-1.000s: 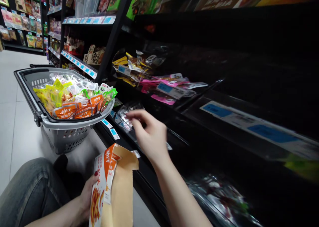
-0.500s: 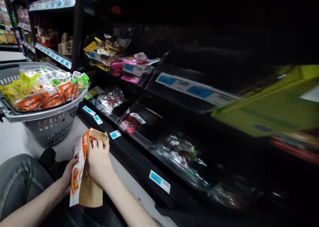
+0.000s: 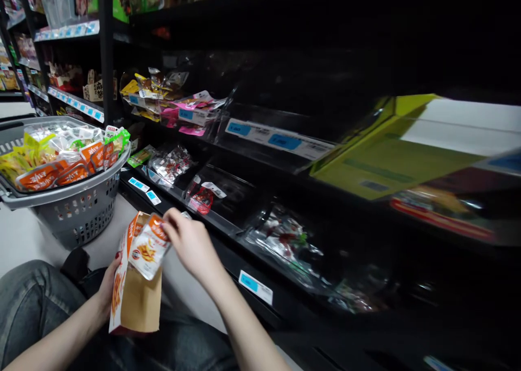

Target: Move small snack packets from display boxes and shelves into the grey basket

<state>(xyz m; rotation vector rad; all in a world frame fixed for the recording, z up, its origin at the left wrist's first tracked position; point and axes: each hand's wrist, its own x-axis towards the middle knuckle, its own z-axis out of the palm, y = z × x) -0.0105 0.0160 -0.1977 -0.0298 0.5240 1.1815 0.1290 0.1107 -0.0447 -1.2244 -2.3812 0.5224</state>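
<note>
My left hand (image 3: pixel 109 287) is closed around the side of a tall cardboard box (image 3: pixel 143 300), white and orange outside with plain brown inside, held tilted above my lap. Between the fingers of my right hand (image 3: pixel 188 240) is a small white and orange snack packet (image 3: pixel 148 251) with a picture of food on it. The packet hangs at the box's open side, partly in front of the brown inner wall. My right fingers pinch its upper corner; the fingertips are partly hidden.
A grey shopping basket (image 3: pixel 77 192) full of yellow, clear and orange snack packs stands to the left. Black shelving (image 3: pixel 211 240) with clear bins runs along the right. Silver packs (image 3: pixel 173 164) and a red pack (image 3: pixel 202 198) lie in the lower bins.
My right hand has come out of the box, moving up and right with the snack packet in its fingers. My left hand still holds the box. The view has shifted slightly.
</note>
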